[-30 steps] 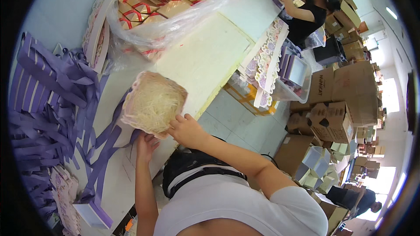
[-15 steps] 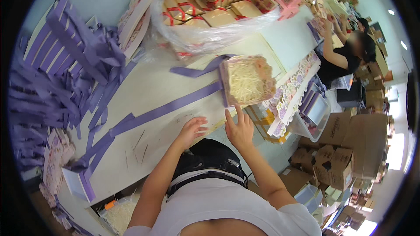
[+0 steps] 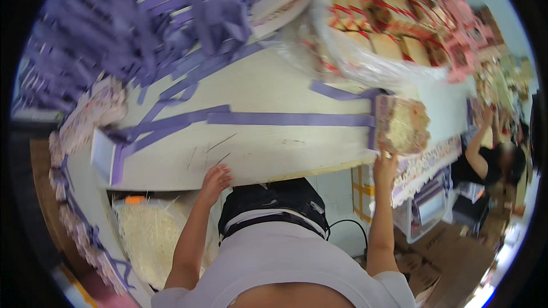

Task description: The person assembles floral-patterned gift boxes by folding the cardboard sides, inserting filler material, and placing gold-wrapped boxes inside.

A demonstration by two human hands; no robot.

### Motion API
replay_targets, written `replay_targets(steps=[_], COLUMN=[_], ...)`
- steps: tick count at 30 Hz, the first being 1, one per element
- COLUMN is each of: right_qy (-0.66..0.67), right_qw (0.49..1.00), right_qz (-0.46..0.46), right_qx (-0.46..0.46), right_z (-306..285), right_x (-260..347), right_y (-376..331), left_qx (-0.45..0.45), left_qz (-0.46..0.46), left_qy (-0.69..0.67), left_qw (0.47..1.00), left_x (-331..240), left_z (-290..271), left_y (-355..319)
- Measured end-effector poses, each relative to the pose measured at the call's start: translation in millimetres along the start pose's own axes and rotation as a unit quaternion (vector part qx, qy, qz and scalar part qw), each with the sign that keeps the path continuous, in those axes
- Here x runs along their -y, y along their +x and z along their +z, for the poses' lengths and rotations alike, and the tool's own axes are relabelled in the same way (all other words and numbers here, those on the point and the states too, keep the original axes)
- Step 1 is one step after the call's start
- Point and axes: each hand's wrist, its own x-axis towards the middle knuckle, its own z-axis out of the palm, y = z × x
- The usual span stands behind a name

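My right hand (image 3: 386,166) reaches to the near corner of a small floral box (image 3: 374,120) filled with pale shredded straw (image 3: 401,127). Its fingers are stretched out at the box edge and appear to touch it; the fingertips are slightly blurred. A long flat purple ribbon (image 3: 291,119) runs left across the table from the box. A shorter purple ribbon tail (image 3: 342,92) lies behind it. My left hand (image 3: 216,182) hovers at the table's front edge, fingers loosely apart, with nothing in it.
A plastic-wrapped bin of gold boxes with red ribbon (image 3: 386,47) stands at the back. Purple ribbons (image 3: 137,40) heap up at far left, near an upright white-and-purple box piece (image 3: 104,157). Shredded straw (image 3: 148,239) fills a container below the table. A co-worker (image 3: 494,162) is at right.
The view has swung right-to-left, so the table and box now appear farther right. My hands have moved apart, the right staying by the box and the left shifting away leftward.
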Motion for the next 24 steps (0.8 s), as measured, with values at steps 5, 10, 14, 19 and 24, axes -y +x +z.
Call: replay_targets(steps=[5,10,14,19,24], right_qy=[0.021,0.066,0.037,0.161,0.264], right_qw=[0.998,0.99,0.995,0.971,0.925], right_qz=[-0.022,-0.088,-0.046,-0.121,-0.211], right_qx=[0.047,0.086,0.083,-0.129,-0.172], right_z=[-3,-18,-67,-92,-43], right_x=[-20,-22,3,50,127], right_y=[13,13,21,133,309], left_qx=[0.002,-0.012,-0.014,-0.04,-0.047], left_qz=[0.002,-0.006,0.008,0.021,0.038], left_qy=[-0.003,-0.008,-0.007,-0.029,-0.03], left_qw=[1.0,1.0,1.0,0.999,0.998], left_x=[11,9,8,-4,-18], left_z=[-11,-11,-12,-2,5], left_y=[4,4,7,6,-3])
